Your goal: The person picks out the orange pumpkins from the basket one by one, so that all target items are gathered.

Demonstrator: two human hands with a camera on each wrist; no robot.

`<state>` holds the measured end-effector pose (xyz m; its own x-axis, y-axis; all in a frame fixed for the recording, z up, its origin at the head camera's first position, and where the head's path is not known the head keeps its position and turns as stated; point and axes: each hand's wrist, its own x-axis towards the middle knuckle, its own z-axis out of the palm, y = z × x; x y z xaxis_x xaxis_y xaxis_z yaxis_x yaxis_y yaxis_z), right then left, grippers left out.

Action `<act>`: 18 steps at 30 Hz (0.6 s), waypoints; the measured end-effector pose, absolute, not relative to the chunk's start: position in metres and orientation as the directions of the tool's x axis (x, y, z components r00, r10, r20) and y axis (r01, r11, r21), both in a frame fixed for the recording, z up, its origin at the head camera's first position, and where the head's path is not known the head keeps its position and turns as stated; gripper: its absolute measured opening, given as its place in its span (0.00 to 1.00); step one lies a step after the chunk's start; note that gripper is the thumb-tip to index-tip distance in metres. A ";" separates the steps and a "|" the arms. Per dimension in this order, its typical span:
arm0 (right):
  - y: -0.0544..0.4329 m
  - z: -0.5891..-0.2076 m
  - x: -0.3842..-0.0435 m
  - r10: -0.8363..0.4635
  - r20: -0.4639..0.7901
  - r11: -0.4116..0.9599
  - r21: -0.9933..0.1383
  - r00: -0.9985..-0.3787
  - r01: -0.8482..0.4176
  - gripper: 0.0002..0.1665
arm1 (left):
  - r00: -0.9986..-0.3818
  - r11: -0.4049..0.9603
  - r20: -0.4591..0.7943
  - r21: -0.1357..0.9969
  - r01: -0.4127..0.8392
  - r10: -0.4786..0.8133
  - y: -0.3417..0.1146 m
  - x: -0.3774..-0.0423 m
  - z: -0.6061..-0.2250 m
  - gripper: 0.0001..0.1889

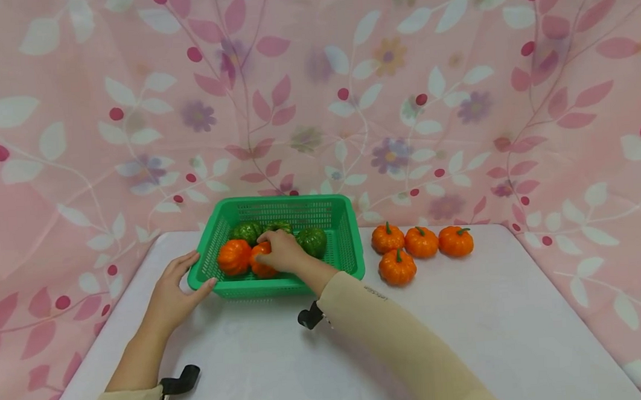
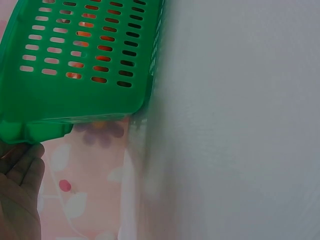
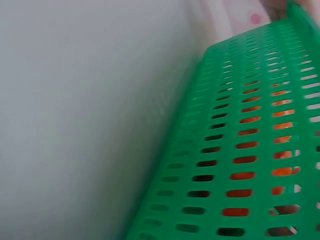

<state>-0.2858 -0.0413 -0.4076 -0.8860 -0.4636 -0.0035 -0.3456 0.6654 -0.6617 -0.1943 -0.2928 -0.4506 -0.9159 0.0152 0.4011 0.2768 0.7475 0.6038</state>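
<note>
A green plastic basket point(image 1: 352, 246) stands on the table. My left hand point(image 1: 169, 298) touches its left end, fingers straight along the rim and thumb by the front corner. The left wrist view shows those fingertips against the rim. Inside the basket, my right hand point(image 1: 284, 251) grips a small orange pumpkin point(image 1: 262, 264), its fingers partly hiding it. Left of that is another orange pumpkin point(image 1: 234, 257). Behind them lie a dark green pumpkin point(image 1: 245, 232) and a partly covered green pumpkin point(image 1: 279, 227). A third green pumpkin point(image 1: 312, 242) sits to the right of my hand.
Several orange pumpkins with green stems, one in front point(image 1: 397, 267), stand on the table to the right of the basket. A white cloth point(image 1: 468, 325) covers the table. A pink floral curtain point(image 1: 315, 103) hangs behind it. Each wrist carries a black mount.
</note>
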 end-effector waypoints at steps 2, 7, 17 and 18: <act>-0.043 -0.410 -0.287 -0.461 -0.013 0.678 -0.651 -0.888 -0.342 0.27 | -0.917 0.745 0.398 0.607 0.278 0.018 -0.292 -0.194 -0.450 0.40; -0.045 -0.413 -0.289 -0.467 -0.036 0.717 -0.600 -0.883 -0.355 0.32 | -0.915 0.746 0.402 0.603 0.281 0.019 -0.293 -0.195 -0.450 0.40; -0.042 -0.414 -0.290 -0.459 -0.087 0.720 -0.620 -0.884 -0.313 0.39 | -0.911 0.741 0.413 0.607 0.286 0.013 -0.291 -0.193 -0.448 0.39; -0.041 -0.413 -0.290 -0.450 -0.087 0.718 -0.627 -0.889 -0.302 0.39 | -0.909 0.740 0.416 0.607 0.289 0.013 -0.291 -0.193 -0.448 0.39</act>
